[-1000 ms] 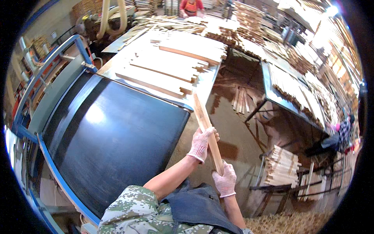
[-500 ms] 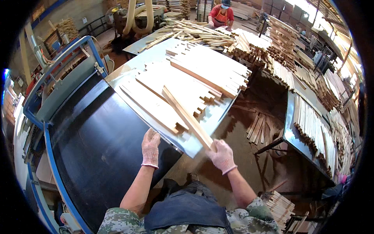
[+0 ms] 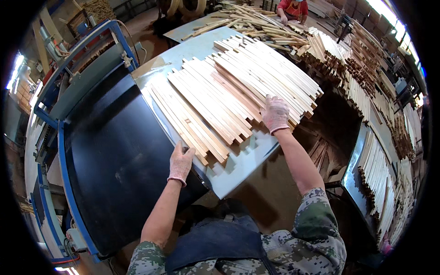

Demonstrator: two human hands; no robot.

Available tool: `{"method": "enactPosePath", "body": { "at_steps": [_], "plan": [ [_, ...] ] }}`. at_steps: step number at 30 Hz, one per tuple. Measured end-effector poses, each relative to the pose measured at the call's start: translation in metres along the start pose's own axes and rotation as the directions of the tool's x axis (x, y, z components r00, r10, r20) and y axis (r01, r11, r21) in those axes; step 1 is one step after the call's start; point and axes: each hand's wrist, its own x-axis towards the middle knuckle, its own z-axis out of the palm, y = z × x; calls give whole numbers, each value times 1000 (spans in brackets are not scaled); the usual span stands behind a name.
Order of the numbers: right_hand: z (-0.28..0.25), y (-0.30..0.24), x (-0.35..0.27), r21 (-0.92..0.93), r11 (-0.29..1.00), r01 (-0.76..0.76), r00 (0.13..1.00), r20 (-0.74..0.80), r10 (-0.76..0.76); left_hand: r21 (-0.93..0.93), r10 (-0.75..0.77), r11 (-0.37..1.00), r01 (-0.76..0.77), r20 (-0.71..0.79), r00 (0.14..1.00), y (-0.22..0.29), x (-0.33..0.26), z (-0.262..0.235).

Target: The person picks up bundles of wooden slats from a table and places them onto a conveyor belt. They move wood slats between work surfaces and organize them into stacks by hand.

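Note:
Wooden strips (image 3: 208, 98) lie side by side on a pale metal table (image 3: 229, 176), their near ends uneven. My right hand (image 3: 276, 113), in a whitish knitted glove, has its fingers closed over the near end of a strip in the right-hand part of the layer. That strip's end is partly hidden under the glove. My left hand (image 3: 181, 161), gloved the same way, rests at the table's left edge, beside the near ends of the leftmost strips. Its fingers are somewhat apart and I see nothing in them.
A black conveyor belt (image 3: 110, 169) with a blue frame (image 3: 68, 183) adjoins the table on the left. Loose strips (image 3: 256, 27) are heaped at the back, where a person in red (image 3: 293, 10) stands. More strips (image 3: 378, 169) cover a side table at right.
The strip my right hand held tilted over the table is down among the others. That hand has moved farther out and right, onto another strip. My view has shifted.

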Motion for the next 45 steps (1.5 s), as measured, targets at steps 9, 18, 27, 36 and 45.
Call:
{"method": "enactPosePath", "body": {
  "at_steps": [9,18,27,36,45],
  "plan": [
    [-6,-5,-8,185,982,-46,979,203,8,188,48,981,-42,-26,999,19,19,4],
    [-16,-11,-1,140,974,-179,871,483,91,226,26,974,-19,-27,999,14,25,5],
    [-27,-15,-24,295,923,-248,865,495,74,190,25,982,-18,-34,999,25,14,2],
    [-33,-48,-47,462,854,-240,770,627,-123,157,26,988,-13,-82,996,-2,25,-49],
    [-13,-34,-53,479,858,-186,899,435,-48,263,3,964,41,-166,986,-13,26,-46]
  ]
}}
